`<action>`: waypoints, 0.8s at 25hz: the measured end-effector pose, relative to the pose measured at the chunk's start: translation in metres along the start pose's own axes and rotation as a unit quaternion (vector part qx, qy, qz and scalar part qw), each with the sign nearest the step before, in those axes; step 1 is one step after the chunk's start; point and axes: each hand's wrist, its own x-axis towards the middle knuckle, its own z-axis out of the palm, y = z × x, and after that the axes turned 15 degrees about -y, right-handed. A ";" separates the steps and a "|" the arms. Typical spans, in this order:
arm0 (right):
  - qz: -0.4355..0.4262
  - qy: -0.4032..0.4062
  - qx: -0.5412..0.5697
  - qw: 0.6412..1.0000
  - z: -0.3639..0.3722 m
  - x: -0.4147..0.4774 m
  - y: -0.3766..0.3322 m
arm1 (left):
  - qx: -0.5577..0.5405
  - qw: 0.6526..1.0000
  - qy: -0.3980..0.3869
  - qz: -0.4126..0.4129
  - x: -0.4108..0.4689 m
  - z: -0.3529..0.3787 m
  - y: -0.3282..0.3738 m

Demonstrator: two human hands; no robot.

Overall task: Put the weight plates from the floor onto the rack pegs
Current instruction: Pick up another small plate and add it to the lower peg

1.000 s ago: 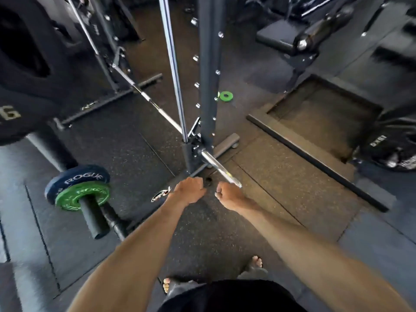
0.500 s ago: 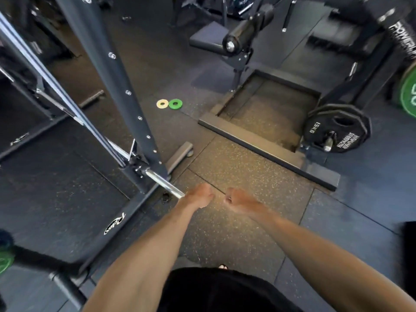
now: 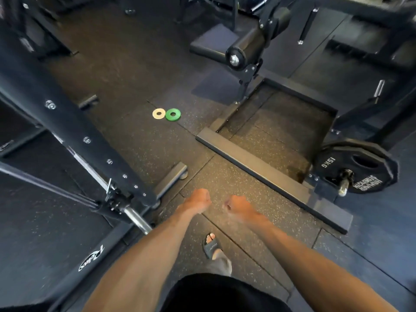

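Both hands are curled into loose fists, holding nothing: left hand, right hand, side by side over the floor. Two small plates, a cream plate and a green plate, lie touching on the floor up at 11 o'clock. A black 15 kg plate sits on a peg at 3 o'clock.

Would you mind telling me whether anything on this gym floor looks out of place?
Yes: a cream plate and a green plate lie flat on the floor mat, side by side and touching, off any peg. The black 15 kg plate already sits on one.
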 end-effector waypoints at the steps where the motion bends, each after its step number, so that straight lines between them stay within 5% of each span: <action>1: 0.006 0.003 -0.004 1.000 -0.026 0.018 -0.002 | 0.001 1.000 -0.004 0.001 0.014 -0.021 0.011; 12: -0.037 -0.045 -0.065 0.996 -0.246 0.234 -0.037 | -0.124 0.991 0.039 -0.030 0.162 -0.239 0.055; 20: -0.103 -0.143 -0.205 0.963 -0.387 0.392 -0.125 | -0.282 0.937 0.151 -0.143 0.250 -0.382 0.023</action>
